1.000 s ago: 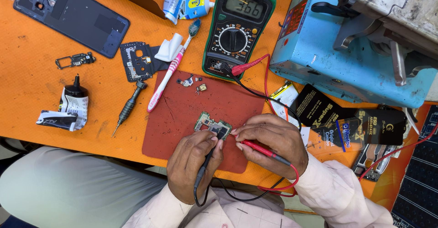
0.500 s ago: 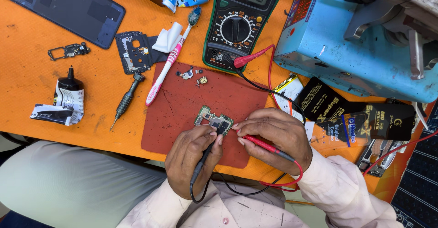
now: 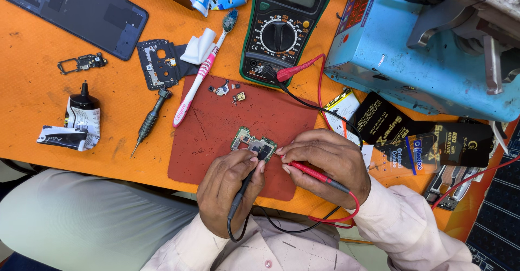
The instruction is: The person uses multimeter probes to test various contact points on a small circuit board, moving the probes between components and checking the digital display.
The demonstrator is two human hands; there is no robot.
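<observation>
A small green circuit board [image 3: 248,140] lies on a dark red mat [image 3: 227,124] on the orange table [image 3: 43,92]. My left hand [image 3: 227,187] grips a black test probe [image 3: 245,187] with its tip on the board. My right hand [image 3: 325,160] holds a red test probe [image 3: 309,172], its tip touching the board's right edge. Both probe leads run to a green and black multimeter [image 3: 284,24] at the back of the table.
A blue machine [image 3: 411,49] fills the back right. A dark phone back cover [image 3: 76,8], a black frame part [image 3: 160,62], a pink toothbrush [image 3: 201,70], a screwdriver [image 3: 150,119], a squeezed glue tube [image 3: 76,122] and dark packets [image 3: 417,141] lie around.
Both hands stay on the board with the probes. The view has shifted slightly, so everything sits a little higher in the frame.
</observation>
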